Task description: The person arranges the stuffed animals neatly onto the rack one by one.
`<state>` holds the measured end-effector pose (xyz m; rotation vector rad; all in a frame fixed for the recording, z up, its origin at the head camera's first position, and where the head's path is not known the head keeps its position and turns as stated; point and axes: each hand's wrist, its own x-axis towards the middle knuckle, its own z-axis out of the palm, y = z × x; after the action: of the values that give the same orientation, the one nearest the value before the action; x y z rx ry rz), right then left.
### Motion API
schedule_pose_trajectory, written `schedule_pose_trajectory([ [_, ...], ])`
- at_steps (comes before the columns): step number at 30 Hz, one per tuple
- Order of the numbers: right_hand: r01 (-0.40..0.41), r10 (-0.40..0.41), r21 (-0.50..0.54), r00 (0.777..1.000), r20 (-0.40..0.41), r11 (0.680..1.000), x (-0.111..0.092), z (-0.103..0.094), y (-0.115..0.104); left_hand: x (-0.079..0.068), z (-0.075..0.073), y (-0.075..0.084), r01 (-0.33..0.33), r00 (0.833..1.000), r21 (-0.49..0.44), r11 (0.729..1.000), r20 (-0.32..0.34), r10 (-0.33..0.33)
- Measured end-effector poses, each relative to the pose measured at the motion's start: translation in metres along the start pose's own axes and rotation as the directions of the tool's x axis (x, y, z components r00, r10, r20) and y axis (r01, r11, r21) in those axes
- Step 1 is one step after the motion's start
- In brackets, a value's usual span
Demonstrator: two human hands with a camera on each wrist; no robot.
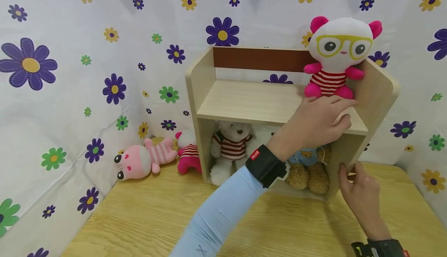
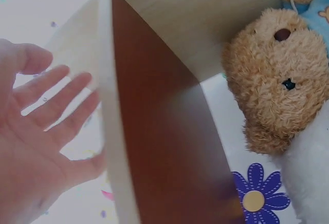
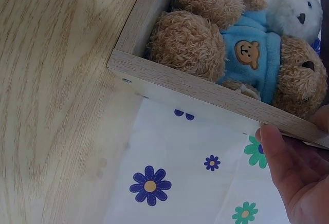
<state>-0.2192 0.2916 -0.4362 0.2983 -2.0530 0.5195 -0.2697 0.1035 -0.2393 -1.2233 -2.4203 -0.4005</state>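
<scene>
A small wooden shelf stands on the table. On its upper board at the right sits a panda plush with pink ears and yellow glasses. My left hand is right at the panda's feet, fingers extended. The left wrist view shows that hand with its fingers spread and nothing in the palm. My right hand holds the front edge of the shelf's right side panel, thumb and fingers on either side. Just inside that panel sits a brown teddy bear in a blue shirt.
A white bear in a striped sweater and another white plush share the lower compartment. Left of the shelf, a pink plush lies on the table beside a partly hidden pink-and-white plush. Flowered cloth hangs behind.
</scene>
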Motion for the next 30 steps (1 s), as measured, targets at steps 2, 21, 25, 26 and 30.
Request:
schedule_pose_trajectory([
  [2,0.003,-0.003,0.001,1.0,0.001,1.0,0.0,0.0,0.0,-0.014,-0.002,0.006,-0.081,0.995,-0.008,0.997,-0.063,0.081],
  [21,0.015,-0.015,-0.004,1.0,-0.002,1.0,0.0,-0.002,0.0,-0.14,0.051,0.011,-0.331,0.917,0.037,0.943,-0.221,0.331],
  [25,0.014,-0.014,-0.005,1.0,-0.011,1.0,0.002,-0.002,0.0,-0.158,0.06,0.001,-0.303,0.938,0.006,0.953,-0.177,0.299],
  [26,0.015,-0.015,-0.004,1.0,-0.012,1.0,0.002,-0.002,0.0,-0.163,0.062,-0.003,-0.297,0.942,-0.001,0.955,-0.167,0.292],
  [30,0.023,-0.023,-0.001,1.0,-0.012,1.0,0.001,-0.001,-0.001,-0.186,0.067,-0.016,-0.266,0.956,-0.035,0.963,-0.134,0.26],
])
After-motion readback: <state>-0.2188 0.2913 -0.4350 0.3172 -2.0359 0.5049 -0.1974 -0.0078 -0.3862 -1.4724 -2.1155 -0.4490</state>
